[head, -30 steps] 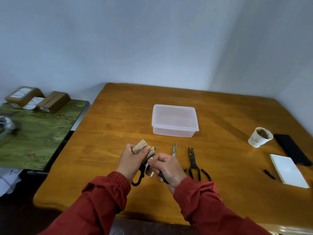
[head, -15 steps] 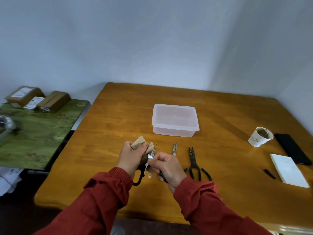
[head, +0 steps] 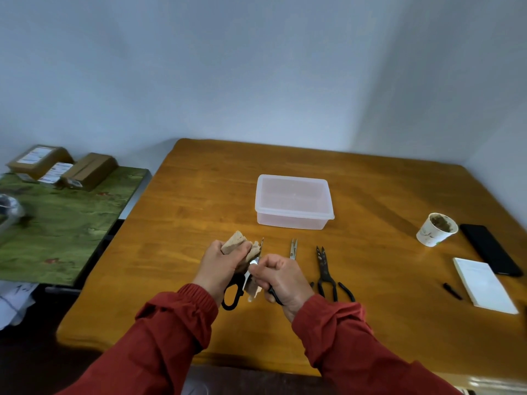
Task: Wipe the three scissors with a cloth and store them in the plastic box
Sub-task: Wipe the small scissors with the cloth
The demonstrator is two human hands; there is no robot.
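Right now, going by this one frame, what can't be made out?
Head view only.
Held scissors: blades mostly hidden by the cloth, left hand and right hand.
Small scissors: handles hidden behind the right hand.
Parcel labels: too small to read.
Shiny object: blurred, cut off by the left edge.
Cup contents: too small to identify.

I see a wooden table (head: 199, 201) carrying a translucent plastic box (head: 293, 201) mid-table, with small snips (head: 293, 248) and dark-handled scissors (head: 325, 276) lying side by side nearer me. To the right sit a paper cup (head: 433, 233), a black phone (head: 490, 249), a white notepad (head: 483, 285) and a small black piece (head: 452, 291), possibly a pen cap.
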